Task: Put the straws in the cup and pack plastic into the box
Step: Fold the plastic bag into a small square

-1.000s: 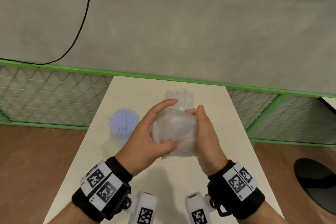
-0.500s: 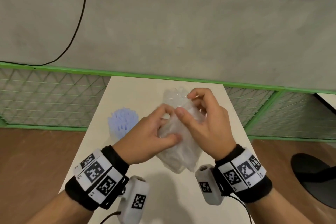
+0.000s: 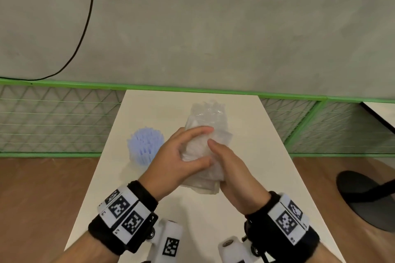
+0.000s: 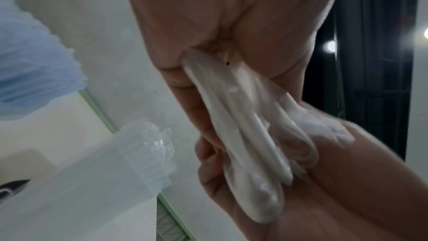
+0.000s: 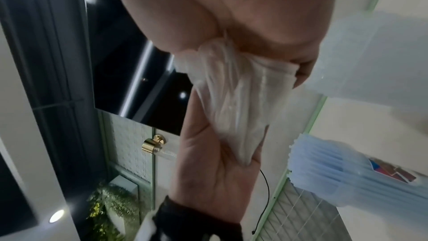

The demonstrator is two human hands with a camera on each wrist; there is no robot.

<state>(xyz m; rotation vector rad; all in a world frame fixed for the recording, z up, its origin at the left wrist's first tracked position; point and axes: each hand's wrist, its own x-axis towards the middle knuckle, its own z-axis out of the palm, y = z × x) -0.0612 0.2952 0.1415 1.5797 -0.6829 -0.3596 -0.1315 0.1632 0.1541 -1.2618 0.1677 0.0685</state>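
Note:
A folded wad of clear plastic [image 3: 197, 153] is held above the white table [image 3: 245, 134]. My left hand [image 3: 201, 145] grips its left side, fingers over the top and thumb below. Against its right side, my right hand [image 3: 226, 162] holds it with the thumb on top. In the wrist views the plastic [image 4: 250, 135] [image 5: 231, 98] is bunched in the palms. Just behind the hands stands a clear box [image 3: 208, 111] with crumpled plastic in it. A cup of pale blue straws [image 3: 145, 147] stands upright to the left.
A green-framed wire mesh fence [image 3: 53, 117] runs along the table's far end and both sides. A black round base [image 3: 367, 198] sits on the wooden floor at right. A black cable [image 3: 85, 28] hangs on the grey wall.
My right hand has come down from the top of the plastic to its right side. The wad is now pressed flatter between both hands, a little nearer the box.

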